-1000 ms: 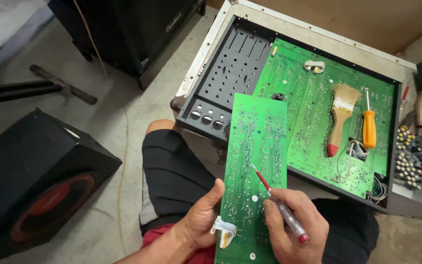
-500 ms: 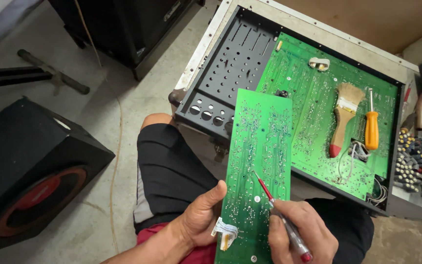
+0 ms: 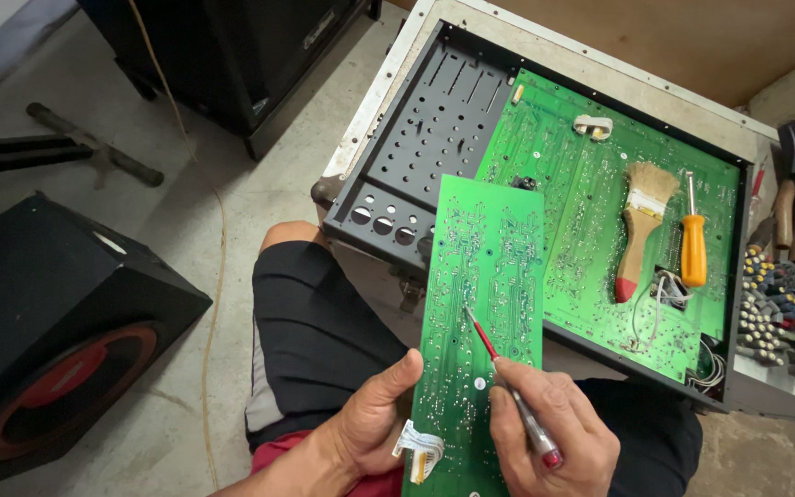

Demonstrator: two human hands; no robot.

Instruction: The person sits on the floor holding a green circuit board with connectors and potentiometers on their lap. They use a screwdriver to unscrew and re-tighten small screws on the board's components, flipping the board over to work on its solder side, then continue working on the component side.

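Two hands: the left [image 3: 374, 428] grips one loose board [image 3: 485, 322], the right [image 3: 554, 433] pinches one red probe [image 3: 508, 387]; one brush [image 3: 641, 221], one screwdriver [image 3: 692, 241].

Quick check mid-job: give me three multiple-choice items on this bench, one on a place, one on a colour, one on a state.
1. Where does the paintbrush lie?
A. on the large circuit board in the open chassis
B. on the floor
C. on the speaker box

2. The screwdriver handle is:
A. blue
B. orange
C. black

3. The probe tip is:
A. touching the small circuit board
B. lying in the chassis
C. pointing at the floor

A: the brush rests on green board. B: the handle is orange. A: the right hand presses the tip on it; the left hand holds the edge.
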